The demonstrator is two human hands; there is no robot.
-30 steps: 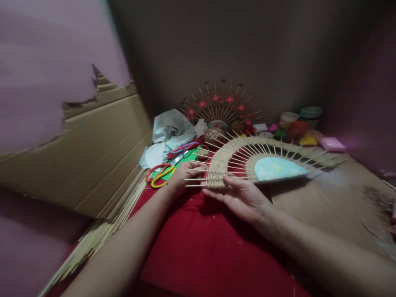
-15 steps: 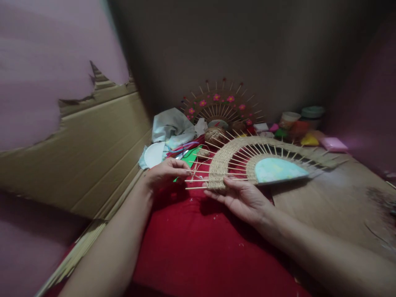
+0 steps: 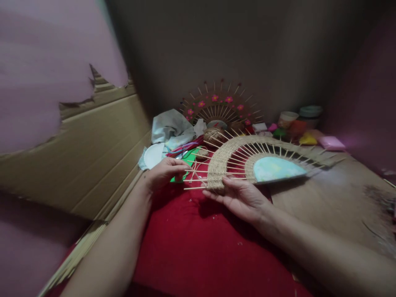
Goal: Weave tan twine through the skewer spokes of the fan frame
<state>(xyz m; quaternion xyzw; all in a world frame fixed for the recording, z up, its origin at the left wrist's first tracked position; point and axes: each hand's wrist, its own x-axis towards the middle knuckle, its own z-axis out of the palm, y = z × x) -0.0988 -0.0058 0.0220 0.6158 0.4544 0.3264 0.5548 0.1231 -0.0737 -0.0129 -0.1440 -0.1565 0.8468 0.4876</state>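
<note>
A half-round woven fan (image 3: 217, 165) of twine and thin sticks lies tilted in front of me, with a pale blue half disc (image 3: 276, 169) at its centre. My right hand (image 3: 239, 198) grips the near left end of its woven band, thumb on top and fingers beneath. Just left of the stick tips, my left hand (image 3: 165, 172) pinches a thin strand of twine (image 3: 195, 173) that runs to the band's end. A twine ball (image 3: 214, 135) rests behind the fan, and a smaller wound piece (image 3: 202, 153) sits nearer.
A finished-looking fan with pink flowers (image 3: 215, 98) leans on the back wall. Torn cardboard (image 3: 108, 152) stands at the left. Coloured packets (image 3: 331, 143) and tubs (image 3: 310, 112) sit back right. A brown board (image 3: 328, 206) lies right of the red cloth (image 3: 198, 255).
My left fingers have shifted slightly, and the twine strand now looks straighter between them and the band. The right hand keeps its hold; the whole view has moved a little.
</note>
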